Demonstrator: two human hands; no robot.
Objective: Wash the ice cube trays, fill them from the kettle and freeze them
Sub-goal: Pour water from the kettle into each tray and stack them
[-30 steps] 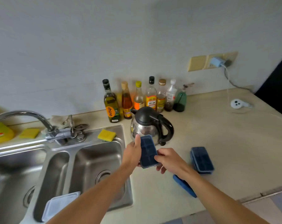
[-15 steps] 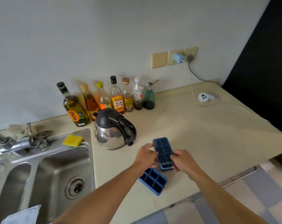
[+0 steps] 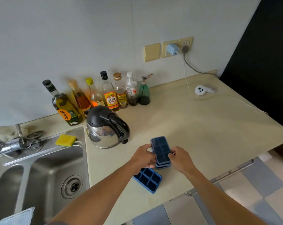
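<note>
Listing from the left as seen from the room:

- Sink (image 3: pixel 53 161): stainless steel, set into the left end of the counter (image 3: pixel 202 130). A pale plastic lid (image 3: pixel 15 216) lies at its near-left corner.
- Tap (image 3: pixel 7 146): chrome, on the sink's far rim.
- Sponge (image 3: pixel 65 140): yellow, on the sink's far-right ledge.
- Olive oil bottle (image 3: pixel 64 106): upright by the far wall, at the left end of a row of bottles (image 3: pixel 110 95). A green spray bottle (image 3: pixel 144 93) closes the row on the right.
- Kettle (image 3: pixel 105 127): steel body, black lid and handle. It stands on the counter just right of the sink, handle pointing right.
- Left hand (image 3: pixel 143 157): fingers grasping the left long edge of the top ice cube tray (image 3: pixel 161 148).
- Open ice cube tray (image 3: pixel 148 179): blue, compartments up, flat on the counter near its front edge. It lies just near-left of the stack, its far end hidden under the left hand.
- Top ice cube tray: dark blue, held level over the stack of trays (image 3: pixel 163 165) on the counter. Whether it rests fully on the stack cannot be told.
- Right hand (image 3: pixel 180 159): fingers grasping the tray's right long edge.
- Wall sockets (image 3: pixel 186 43): a pale charger (image 3: pixel 172 48) and a dark plug are fitted, with cables trailing down to the counter.
- White round device (image 3: pixel 201 90): on the far-right part of the counter, well apart from the trays.
</note>
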